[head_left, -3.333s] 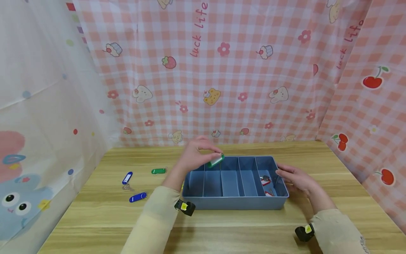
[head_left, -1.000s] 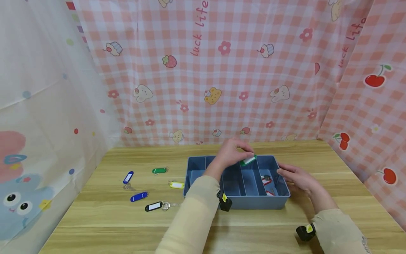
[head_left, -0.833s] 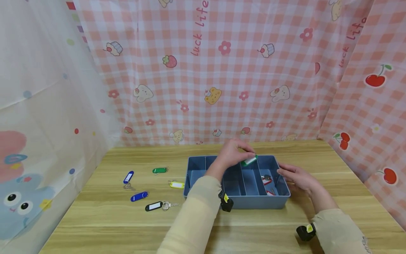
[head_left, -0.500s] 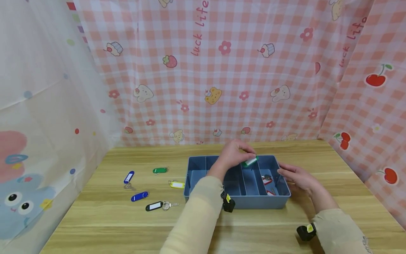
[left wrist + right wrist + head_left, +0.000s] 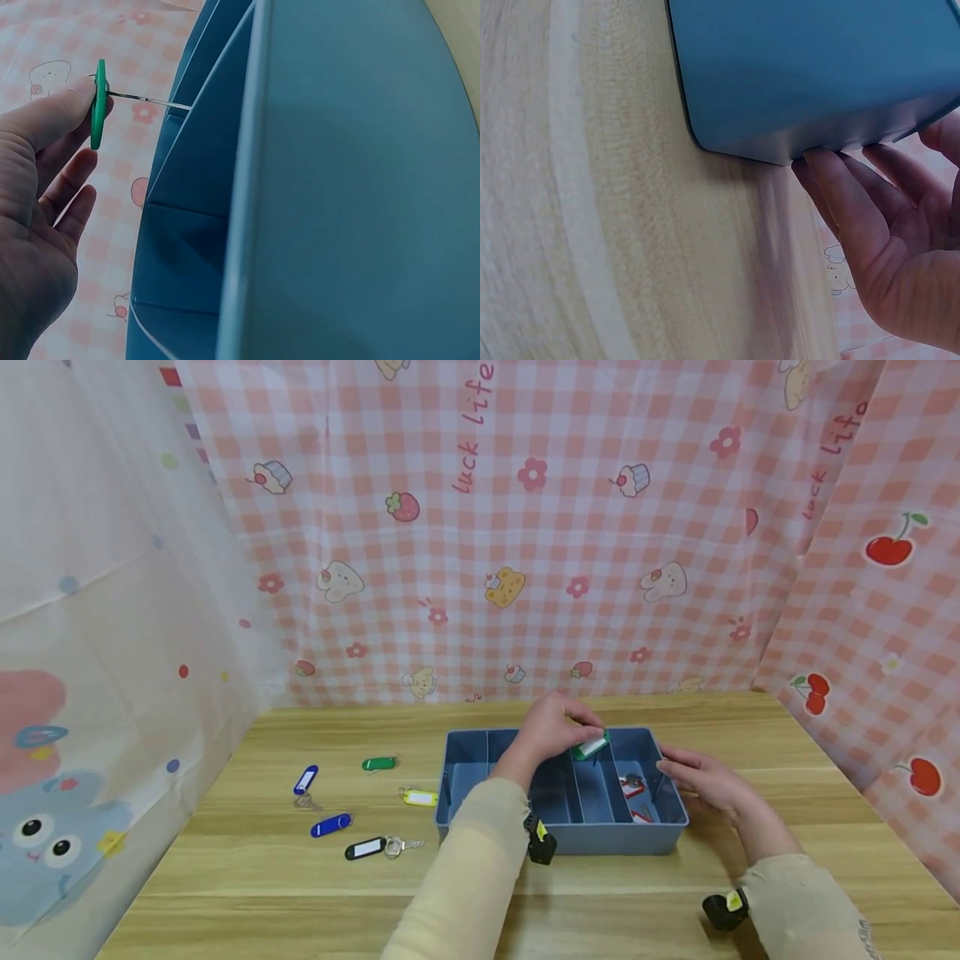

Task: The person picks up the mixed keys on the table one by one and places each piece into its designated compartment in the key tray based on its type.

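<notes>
In the head view my left hand (image 5: 551,727) pinches a green key tag (image 5: 592,746) between thumb and fingertips. The tag is over the back of the second compartment from the right in a blue-grey divided box (image 5: 562,840). In the left wrist view a thin key (image 5: 146,100) sticks out from that tag toward the divider. My right hand (image 5: 701,781) rests against the box's right end wall, its fingers fairly straight and thumb close to the rim. Red-framed key tags (image 5: 632,790) with keys lie in the rightmost compartment.
Left of the box lie another green key tag (image 5: 379,763), a yellow one (image 5: 418,797), a black one with a key (image 5: 366,848) and two blue ones (image 5: 331,825). A checked cloth (image 5: 450,543) hangs behind the wooden table (image 5: 247,893).
My left hand has carried the green key tag rightward across the box, then slightly lower in the last half second. The yellow and black tags came into view. My right hand stays put.
</notes>
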### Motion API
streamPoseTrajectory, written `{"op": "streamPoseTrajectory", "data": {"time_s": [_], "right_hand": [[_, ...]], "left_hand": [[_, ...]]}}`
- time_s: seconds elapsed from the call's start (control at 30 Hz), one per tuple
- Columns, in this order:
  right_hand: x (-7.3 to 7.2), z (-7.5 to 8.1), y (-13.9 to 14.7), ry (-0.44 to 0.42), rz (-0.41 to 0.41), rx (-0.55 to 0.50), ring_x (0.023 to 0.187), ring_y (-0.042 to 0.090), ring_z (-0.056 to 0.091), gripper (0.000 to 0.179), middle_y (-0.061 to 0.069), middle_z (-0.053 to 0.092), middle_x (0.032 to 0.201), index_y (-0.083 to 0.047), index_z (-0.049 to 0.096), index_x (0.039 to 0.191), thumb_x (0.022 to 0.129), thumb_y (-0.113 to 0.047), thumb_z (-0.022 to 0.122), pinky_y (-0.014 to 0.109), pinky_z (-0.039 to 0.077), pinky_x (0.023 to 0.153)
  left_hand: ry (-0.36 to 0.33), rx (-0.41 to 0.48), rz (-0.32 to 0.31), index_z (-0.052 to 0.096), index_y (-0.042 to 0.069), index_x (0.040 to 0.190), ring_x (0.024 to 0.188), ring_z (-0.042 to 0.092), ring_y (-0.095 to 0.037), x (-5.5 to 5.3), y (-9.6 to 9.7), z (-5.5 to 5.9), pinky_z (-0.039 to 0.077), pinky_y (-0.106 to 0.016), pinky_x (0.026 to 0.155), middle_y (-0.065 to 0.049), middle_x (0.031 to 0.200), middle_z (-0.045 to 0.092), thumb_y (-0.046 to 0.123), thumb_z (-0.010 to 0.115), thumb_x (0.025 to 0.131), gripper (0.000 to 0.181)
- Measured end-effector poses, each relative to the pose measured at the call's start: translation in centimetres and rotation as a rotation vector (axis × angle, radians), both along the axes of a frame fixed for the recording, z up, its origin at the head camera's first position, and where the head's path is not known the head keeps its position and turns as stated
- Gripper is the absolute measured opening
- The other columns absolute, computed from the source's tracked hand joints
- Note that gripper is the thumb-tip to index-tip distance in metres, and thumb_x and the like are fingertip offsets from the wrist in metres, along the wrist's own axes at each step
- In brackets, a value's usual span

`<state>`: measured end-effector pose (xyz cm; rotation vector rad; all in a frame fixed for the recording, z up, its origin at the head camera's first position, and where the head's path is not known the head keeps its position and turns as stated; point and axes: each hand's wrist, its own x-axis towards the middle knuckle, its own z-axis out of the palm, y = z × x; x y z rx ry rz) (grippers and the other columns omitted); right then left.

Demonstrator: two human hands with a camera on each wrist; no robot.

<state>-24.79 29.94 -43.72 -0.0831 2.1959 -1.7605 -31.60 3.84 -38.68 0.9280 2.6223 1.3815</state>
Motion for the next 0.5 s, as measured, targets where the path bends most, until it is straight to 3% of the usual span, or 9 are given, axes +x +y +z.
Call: {"op": "streamPoseTrajectory", "data": {"time_s": [0.23,0.5], "right_hand": [[-0.04,-0.11,0.01,0.007,0.000,-0.022,0.107,0.014,0.060,0.066,0.038,0.033,0.146,0.007,0.016,0.152,0.104,-0.022,0.051,0.032,0.053,0.088],[-0.05,-0.09,0.03,-0.008,-0.010,-0.007,0.107,0.013,0.060,0.067,0.037,0.033,0.147,0.006,0.016,0.153,0.104,-0.024,0.051,0.033,0.053,0.087]], "left_hand": [[0.010,-0.012,0.001,0.081,0.013,0.092,0.077,0.062,-0.005,0.02,0.20,-0.17,0.050,-0.019,0.067,0.006,0.090,0.074,0.017,0.077,0.088,0.007],[0.003,-0.021,-0.002,0.079,0.013,0.104,0.101,0.063,-0.015,-0.03,-0.16,-0.11,0.050,-0.022,0.081,0.007,0.097,0.073,0.020,0.075,0.090,0.016]]}}
